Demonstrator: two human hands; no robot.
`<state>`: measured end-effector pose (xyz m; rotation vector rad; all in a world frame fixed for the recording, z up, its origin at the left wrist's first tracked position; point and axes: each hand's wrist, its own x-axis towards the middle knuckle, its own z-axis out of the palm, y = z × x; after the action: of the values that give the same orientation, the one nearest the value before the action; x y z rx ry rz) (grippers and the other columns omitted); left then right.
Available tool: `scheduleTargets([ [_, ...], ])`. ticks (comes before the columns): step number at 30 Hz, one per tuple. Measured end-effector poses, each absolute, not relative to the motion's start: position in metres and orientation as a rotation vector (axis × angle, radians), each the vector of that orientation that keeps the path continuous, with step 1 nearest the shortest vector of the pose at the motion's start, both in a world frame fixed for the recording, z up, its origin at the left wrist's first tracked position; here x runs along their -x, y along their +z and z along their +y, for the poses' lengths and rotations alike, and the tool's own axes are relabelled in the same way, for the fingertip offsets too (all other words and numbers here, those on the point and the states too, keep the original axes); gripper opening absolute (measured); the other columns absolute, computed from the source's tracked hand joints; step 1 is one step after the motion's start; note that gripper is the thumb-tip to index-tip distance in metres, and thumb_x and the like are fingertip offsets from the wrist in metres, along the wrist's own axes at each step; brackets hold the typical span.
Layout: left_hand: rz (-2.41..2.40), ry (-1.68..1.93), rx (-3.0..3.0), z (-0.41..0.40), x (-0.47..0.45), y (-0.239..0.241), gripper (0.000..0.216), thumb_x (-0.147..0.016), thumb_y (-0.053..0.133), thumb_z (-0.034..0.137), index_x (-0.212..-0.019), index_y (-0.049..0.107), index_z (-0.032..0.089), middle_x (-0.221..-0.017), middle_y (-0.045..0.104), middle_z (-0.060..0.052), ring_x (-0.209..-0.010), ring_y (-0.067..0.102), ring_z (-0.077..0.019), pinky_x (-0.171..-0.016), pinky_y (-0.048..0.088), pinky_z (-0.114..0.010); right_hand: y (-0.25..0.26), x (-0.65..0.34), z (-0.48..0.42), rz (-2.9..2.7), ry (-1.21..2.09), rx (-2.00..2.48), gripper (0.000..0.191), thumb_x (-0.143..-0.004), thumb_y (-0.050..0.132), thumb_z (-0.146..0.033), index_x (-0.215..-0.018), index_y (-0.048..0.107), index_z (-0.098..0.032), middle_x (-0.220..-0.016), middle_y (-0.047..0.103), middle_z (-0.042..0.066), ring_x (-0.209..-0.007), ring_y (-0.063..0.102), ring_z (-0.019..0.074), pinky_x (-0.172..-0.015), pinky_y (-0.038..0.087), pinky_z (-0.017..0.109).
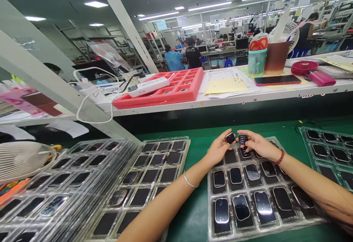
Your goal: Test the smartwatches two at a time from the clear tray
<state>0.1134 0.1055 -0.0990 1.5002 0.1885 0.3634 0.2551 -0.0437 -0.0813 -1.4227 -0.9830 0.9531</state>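
Left hand (220, 147) pinches a small, black, rounded-square watch case (230, 138); right hand (255, 144) grips a dark, rounded-square watch case with a lit screen (243, 139), both held above the far part of a transparent, moulded-plastic compartment tray (229, 194). Handling estimate: light, stiff, glossy faces likely slippery and scratch-prone. Best hold: opposite side edges, thumb against fingertips, off the glass.

This is an electronics assembly workshop: plastic trays (228, 194) of smartwatches (222, 209) lie on a green tabletop (193, 214), co-workers (174, 60) sit beyond, under strip lights (209, 6).
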Motion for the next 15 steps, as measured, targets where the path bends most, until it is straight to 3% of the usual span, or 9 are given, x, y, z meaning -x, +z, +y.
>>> scheduleTargets([
  [5,0.194,0.365,-1.525,0.1066,-0.1129,-0.0998,0.061,-0.081,0.059,0.024,-0.138,0.038,0.022,-0.133,0.052,-0.013,-0.107,0.059,-0.0231,-0.071,0.051,-0.025,-0.0840,-0.2568,-0.0431,-0.902,0.996,1.391,0.054,-0.079,0.050,-0.012,-0.131,0.045,-0.023,-0.118,0.059,0.007,-0.090,0.065,0.0160,-0.068,0.058,0.026],
  [11,0.214,0.353,-1.534,0.1047,-0.1126,-0.0966,0.052,-0.078,0.059,0.021,-0.128,0.046,0.016,-0.112,0.062,-0.014,-0.083,0.065,-0.0178,-0.059,0.048,-0.022,-0.0825,-0.2548,-0.0433,-0.927,0.976,1.405,0.056,-0.075,0.051,-0.009,-0.130,0.046,-0.021,-0.116,0.062,0.008,-0.082,0.065,0.0148,-0.063,0.057,0.025],
  [15,0.228,0.354,-1.508,0.1039,-0.1131,-0.0964,0.058,-0.072,0.059,0.013,-0.128,0.043,0.018,-0.114,0.061,-0.013,-0.089,0.064,-0.0187,-0.061,0.048,-0.022,-0.0800,-0.2537,-0.0437,-0.894,0.993,1.399,0.056,-0.076,0.050,-0.007,-0.131,0.045,-0.019,-0.115,0.062,0.008,-0.082,0.064,0.0137,-0.063,0.056,0.023],
])
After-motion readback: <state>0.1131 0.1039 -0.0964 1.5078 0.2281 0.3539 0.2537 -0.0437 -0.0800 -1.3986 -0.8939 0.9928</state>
